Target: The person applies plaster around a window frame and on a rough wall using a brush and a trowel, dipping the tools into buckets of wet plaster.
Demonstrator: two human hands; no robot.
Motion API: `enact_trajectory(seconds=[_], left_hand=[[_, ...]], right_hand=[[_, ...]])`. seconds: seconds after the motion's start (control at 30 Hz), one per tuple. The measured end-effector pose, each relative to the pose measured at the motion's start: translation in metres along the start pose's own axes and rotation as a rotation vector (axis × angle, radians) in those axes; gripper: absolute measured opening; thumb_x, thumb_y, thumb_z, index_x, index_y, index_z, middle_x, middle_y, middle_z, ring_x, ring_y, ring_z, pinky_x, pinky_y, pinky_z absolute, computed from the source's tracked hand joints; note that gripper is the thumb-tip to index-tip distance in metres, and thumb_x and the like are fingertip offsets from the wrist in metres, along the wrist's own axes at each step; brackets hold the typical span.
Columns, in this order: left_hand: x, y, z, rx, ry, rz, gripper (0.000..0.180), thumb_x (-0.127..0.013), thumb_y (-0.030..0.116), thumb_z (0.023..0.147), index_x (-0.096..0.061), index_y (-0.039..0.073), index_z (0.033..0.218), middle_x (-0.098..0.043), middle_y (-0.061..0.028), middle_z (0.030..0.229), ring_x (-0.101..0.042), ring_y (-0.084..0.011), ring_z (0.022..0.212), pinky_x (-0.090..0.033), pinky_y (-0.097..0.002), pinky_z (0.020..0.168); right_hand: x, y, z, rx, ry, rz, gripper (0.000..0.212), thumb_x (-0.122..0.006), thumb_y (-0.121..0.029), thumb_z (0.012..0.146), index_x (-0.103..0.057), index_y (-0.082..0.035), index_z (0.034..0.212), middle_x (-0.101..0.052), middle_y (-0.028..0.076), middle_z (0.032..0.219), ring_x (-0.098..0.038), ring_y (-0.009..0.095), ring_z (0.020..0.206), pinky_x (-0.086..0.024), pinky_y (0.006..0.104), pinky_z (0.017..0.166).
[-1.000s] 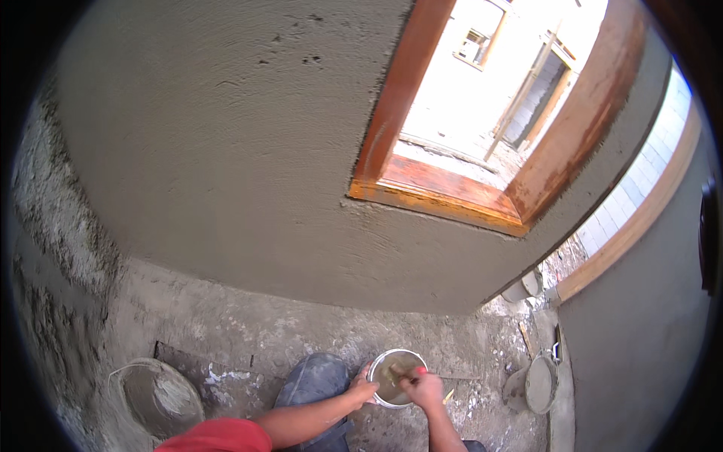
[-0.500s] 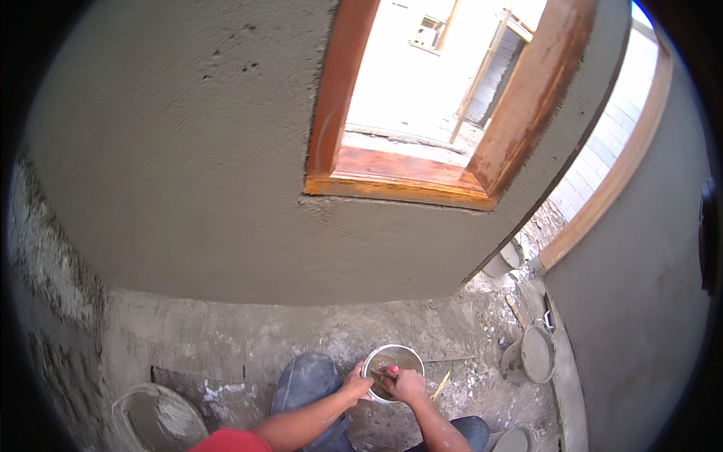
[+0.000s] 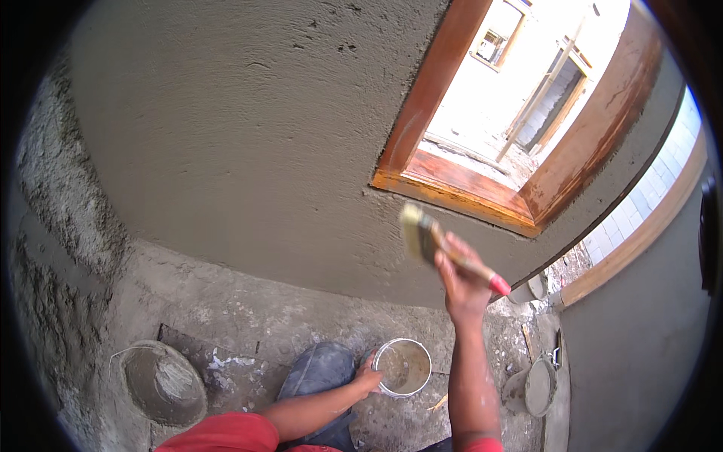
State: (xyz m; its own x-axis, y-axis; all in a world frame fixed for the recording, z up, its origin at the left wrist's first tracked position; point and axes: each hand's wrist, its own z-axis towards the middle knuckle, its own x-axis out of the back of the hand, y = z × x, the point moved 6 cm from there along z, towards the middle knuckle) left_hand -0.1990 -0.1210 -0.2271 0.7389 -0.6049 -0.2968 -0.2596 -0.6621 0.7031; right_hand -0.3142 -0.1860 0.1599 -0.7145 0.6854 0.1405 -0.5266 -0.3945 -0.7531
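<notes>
My right hand [image 3: 461,280] is closed round the wooden handle of a paintbrush [image 3: 425,237], raised in front of the grey plastered wall [image 3: 248,166]. Its pale bristles point up and left, just below the corner of the wooden window frame [image 3: 452,202]; whether they touch the wall I cannot tell. The handle ends in a red tip. Down by my knee, my left hand [image 3: 367,377] grips the left rim of a small white bucket [image 3: 429,369], which stands upright with murky brownish liquid inside.
A wide mortar tub [image 3: 197,377] with a wire handle stands on the floor at left. Another bucket [image 3: 538,388] of grey mix is at right, and a further bucket [image 3: 533,289] stands by the doorway. Wood scraps lie on the rough floor [image 3: 248,290].
My right hand has lifted the paintbrush out of the small bucket and up to the wall. The left hand stays at the bucket's rim. The whole view has tilted and shifted.
</notes>
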Motion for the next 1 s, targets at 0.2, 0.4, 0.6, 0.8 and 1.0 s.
enact_trajectory(seconds=[0.2,0.4,0.6,0.8,1.0], left_hand=[[-0.019,-0.010,0.007,0.000,-0.044,0.006,0.086,-0.059,0.002,0.084,-0.021,0.029,0.157,-0.049,-0.0131,0.141,-0.066,-0.0297,0.104,-0.064,-0.0471,0.071],[-0.017,-0.016,0.017,0.012,-0.032,0.067,0.087,-0.059,0.002,0.080,-0.026,0.032,0.155,-0.051,-0.0130,0.142,-0.064,-0.0351,0.110,-0.064,-0.0495,0.068],[-0.022,-0.020,0.027,-0.047,-0.018,0.042,0.088,-0.062,0.004,0.080,-0.026,0.031,0.155,-0.052,-0.0122,0.142,-0.063,-0.0354,0.111,-0.064,-0.0507,0.067],[-0.024,-0.022,0.027,-0.017,-0.023,0.131,0.089,-0.063,0.006,0.080,-0.023,0.029,0.156,-0.053,-0.0122,0.140,-0.065,-0.0337,0.106,-0.064,-0.0486,0.061],[-0.028,-0.008,0.009,0.071,-0.042,0.194,0.089,-0.065,0.011,0.080,-0.024,0.028,0.156,-0.054,-0.0140,0.140,-0.066,-0.0339,0.105,-0.064,-0.0451,0.060]], right_hand=[[-0.046,-0.004,0.084,0.169,0.114,0.044,0.031,-0.072,-0.001,0.088,-0.067,0.005,0.118,-0.070,0.014,0.115,-0.066,0.016,0.103,-0.055,0.0287,0.087],[-0.057,-0.017,0.061,0.462,-0.318,-0.758,0.024,-0.076,-0.004,0.082,-0.073,-0.008,0.105,-0.073,0.011,0.100,-0.072,0.020,0.086,-0.056,0.0280,0.074],[-0.083,-0.020,0.069,0.376,-0.201,-0.814,0.021,-0.076,-0.016,0.082,-0.074,-0.013,0.103,-0.072,0.006,0.090,-0.070,0.023,0.072,-0.054,0.0323,0.062],[-0.076,-0.036,0.063,0.427,-0.030,-0.565,0.019,-0.072,-0.021,0.084,-0.073,-0.020,0.103,-0.071,0.006,0.084,-0.069,0.028,0.070,-0.054,0.0393,0.062],[-0.075,-0.043,0.052,0.414,-0.338,-0.922,0.019,-0.072,-0.020,0.086,-0.075,-0.024,0.105,-0.073,0.002,0.099,-0.071,0.024,0.088,-0.056,0.0357,0.073]])
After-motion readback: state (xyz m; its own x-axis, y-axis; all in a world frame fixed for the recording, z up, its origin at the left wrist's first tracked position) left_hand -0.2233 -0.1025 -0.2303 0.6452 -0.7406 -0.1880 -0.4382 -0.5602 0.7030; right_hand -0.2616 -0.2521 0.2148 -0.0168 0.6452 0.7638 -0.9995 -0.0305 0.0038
